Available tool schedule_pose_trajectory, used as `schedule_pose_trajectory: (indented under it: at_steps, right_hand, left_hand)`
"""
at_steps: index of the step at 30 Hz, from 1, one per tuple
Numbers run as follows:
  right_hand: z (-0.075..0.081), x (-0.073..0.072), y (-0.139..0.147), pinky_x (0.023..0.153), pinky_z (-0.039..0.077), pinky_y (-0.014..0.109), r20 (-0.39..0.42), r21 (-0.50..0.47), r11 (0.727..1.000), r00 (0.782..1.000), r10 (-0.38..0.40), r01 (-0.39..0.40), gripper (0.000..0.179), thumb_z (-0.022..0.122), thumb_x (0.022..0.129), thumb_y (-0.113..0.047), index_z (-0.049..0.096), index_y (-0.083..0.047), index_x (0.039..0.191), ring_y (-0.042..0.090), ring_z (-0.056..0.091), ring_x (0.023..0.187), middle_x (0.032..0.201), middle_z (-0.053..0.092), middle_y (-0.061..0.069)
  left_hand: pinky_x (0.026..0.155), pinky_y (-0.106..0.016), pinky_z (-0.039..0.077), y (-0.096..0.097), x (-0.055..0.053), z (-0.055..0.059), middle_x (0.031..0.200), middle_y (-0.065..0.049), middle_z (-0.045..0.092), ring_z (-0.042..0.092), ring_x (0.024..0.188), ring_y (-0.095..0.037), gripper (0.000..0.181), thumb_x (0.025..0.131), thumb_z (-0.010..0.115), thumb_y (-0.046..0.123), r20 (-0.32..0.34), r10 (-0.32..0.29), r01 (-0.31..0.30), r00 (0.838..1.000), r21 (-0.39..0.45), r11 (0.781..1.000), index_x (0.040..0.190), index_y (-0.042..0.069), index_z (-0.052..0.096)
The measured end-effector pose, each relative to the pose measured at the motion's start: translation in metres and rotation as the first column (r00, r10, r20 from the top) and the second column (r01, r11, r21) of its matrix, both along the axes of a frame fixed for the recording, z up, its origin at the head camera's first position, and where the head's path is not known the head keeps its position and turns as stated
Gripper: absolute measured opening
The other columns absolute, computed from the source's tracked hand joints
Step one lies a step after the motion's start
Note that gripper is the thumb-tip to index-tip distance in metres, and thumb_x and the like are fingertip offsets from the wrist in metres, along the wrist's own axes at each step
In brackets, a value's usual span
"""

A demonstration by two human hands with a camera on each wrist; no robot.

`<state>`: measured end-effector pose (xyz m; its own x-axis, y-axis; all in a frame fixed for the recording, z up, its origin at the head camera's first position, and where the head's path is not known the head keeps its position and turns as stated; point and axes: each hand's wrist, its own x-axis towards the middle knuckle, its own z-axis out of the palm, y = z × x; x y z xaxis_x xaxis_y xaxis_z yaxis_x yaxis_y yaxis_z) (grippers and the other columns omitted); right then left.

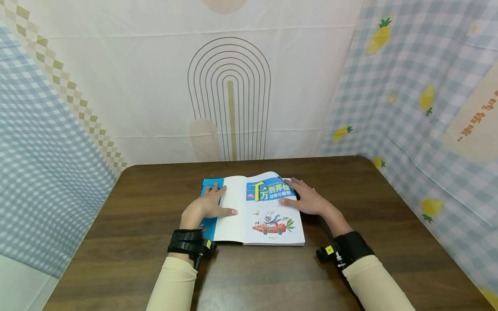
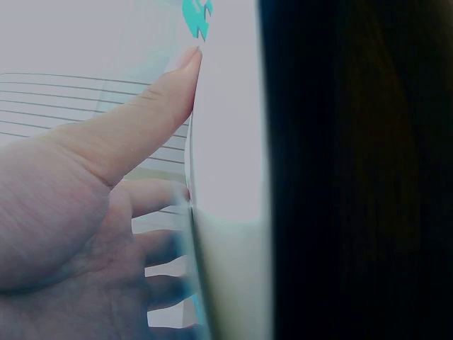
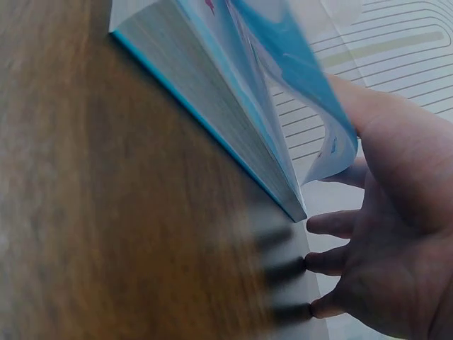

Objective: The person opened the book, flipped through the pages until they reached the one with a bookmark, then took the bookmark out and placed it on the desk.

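Note:
An open paperback book (image 1: pixel 274 222) lies on the table, its right page carrying a blue title band and a cartoon red car. My left hand (image 1: pixel 208 205) rests on the left side with fingers spread, fingertips over the blue flap and thumb across the white page. In the left wrist view that thumb (image 2: pixel 159 106) lies straight along the paper. At the upper right corner, my right hand (image 1: pixel 307 198) pinches a page between thumb and index finger. The right wrist view shows this page (image 3: pixel 301 78) lifted and curled above the thick page block (image 3: pixel 205 106); the other fingers are spread beside the book.
The brown wooden table (image 1: pixel 148 224) extends around the book. Behind it hangs a white cloth (image 1: pixel 155 86) with arch lines, and blue checked cloths (image 1: pixel 408 129) stand at the sides. Both wrists wear black straps with small cameras.

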<state>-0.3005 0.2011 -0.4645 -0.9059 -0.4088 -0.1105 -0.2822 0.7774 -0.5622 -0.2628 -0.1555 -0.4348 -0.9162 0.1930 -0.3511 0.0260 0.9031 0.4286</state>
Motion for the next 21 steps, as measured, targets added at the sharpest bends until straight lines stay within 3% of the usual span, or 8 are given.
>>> schedule_pose_trajectory:
  at_steps: [9, 21]
  right_hand:
    - [-0.001, 0.000, -0.003, 0.116, 0.007, 0.083, 0.007, -0.022, 1.000, 1.000, -0.018, 0.018, 0.089, 0.057, 0.101, -0.066, 0.030, -0.015, 0.168, 0.049, 0.010, 0.160, 0.174, 0.018, 0.024]
    - [-0.001, 0.002, -0.011, 0.120, -0.002, 0.077, 0.036, -0.123, 0.992, 0.999, -0.034, 0.038, 0.081, 0.042, 0.107, -0.067, 0.033, -0.013, 0.167, 0.046, 0.000, 0.161, 0.175, 0.015, 0.021]
  left_hand:
    - [0.119, -0.076, 0.021, 0.000, 0.000, 0.001, 0.175, -0.023, 0.008, 0.003, 0.161, -0.048, 0.104, 0.094, 0.073, 0.061, -0.001, 0.002, -0.002, 1.000, 0.006, 1.000, 0.170, 0.011, 0.022]
    - [0.119, -0.076, 0.022, 0.000, 0.000, 0.003, 0.175, -0.023, 0.009, 0.003, 0.160, -0.048, 0.105, 0.094, 0.073, 0.061, -0.002, 0.019, -0.019, 1.000, 0.007, 1.000, 0.170, 0.011, 0.022]
